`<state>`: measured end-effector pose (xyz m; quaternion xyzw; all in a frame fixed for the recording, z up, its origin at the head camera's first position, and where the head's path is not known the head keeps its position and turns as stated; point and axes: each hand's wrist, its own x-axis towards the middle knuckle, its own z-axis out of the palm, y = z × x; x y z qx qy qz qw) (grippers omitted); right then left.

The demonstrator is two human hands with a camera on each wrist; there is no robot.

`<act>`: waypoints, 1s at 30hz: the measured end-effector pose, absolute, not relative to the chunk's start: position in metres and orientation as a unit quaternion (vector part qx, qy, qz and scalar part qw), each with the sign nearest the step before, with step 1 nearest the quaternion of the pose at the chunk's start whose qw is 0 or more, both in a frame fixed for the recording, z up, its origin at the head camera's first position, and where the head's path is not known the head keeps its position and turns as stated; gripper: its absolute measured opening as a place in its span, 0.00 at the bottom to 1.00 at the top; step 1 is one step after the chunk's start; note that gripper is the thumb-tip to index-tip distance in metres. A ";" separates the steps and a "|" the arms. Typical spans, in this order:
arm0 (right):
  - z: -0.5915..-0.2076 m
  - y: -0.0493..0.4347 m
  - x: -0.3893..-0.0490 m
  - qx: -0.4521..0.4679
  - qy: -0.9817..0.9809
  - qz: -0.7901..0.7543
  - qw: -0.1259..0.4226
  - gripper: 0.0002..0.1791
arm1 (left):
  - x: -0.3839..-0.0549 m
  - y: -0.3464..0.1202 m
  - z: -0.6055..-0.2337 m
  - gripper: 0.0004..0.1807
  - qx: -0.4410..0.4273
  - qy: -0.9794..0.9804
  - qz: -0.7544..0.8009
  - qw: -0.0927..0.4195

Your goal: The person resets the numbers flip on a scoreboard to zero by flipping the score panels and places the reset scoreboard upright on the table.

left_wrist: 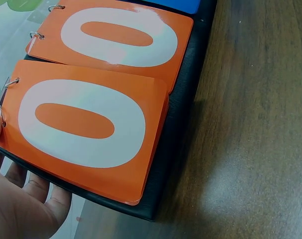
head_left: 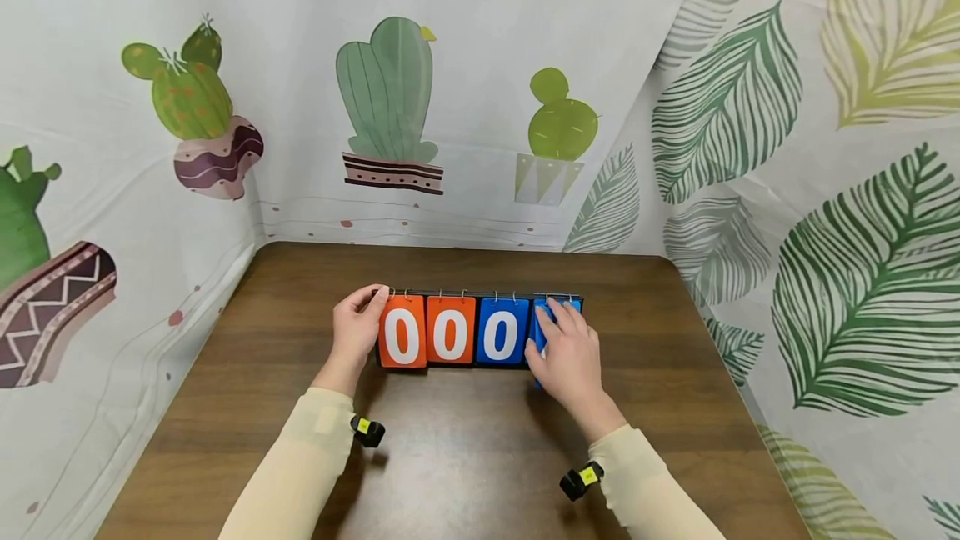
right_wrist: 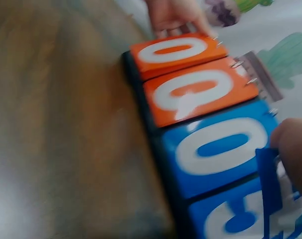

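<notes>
A flip scoreboard [left_wrist: 166,154] with a black backing lies across the table in front of me. Its left two card stacks are orange [head_left: 402,332] and its right two are blue [head_left: 500,332]; the first three each show a white 0. My left hand [head_left: 354,332] grips the board's left end, thumb on top by the rings and fingers underneath. Over the rightmost stack, my right hand [head_left: 572,361] pinches a blue number card [right_wrist: 269,194], raised at an angle. Beneath it, another blue card [right_wrist: 235,224] shows part of a white digit, possibly a 5.
The brown wooden table [head_left: 442,457] extends around the board. Behind it hangs a white cloth [head_left: 480,48] printed with cacti, and a leaf-patterned cloth [head_left: 750,273] hangs at the right. Small black cameras sit at the left wrist [head_left: 367,432] and right wrist [head_left: 581,482].
</notes>
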<state>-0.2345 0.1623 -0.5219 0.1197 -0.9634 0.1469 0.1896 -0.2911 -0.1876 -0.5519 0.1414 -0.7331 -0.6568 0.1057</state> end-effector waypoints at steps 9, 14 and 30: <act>-0.510 0.164 -0.240 0.111 -0.947 0.227 0.197 0.24 | -0.293 -0.188 -0.553 0.24 0.143 -0.733 -0.657 0.105; -0.479 0.170 -0.247 0.113 -0.951 0.219 0.186 0.20 | -0.293 -0.188 -0.553 0.24 0.149 -0.735 -0.654 0.100; -0.487 0.168 -0.226 0.102 -0.972 0.155 0.143 0.25 | -0.291 -0.186 -0.548 0.24 0.152 -0.729 -0.661 0.095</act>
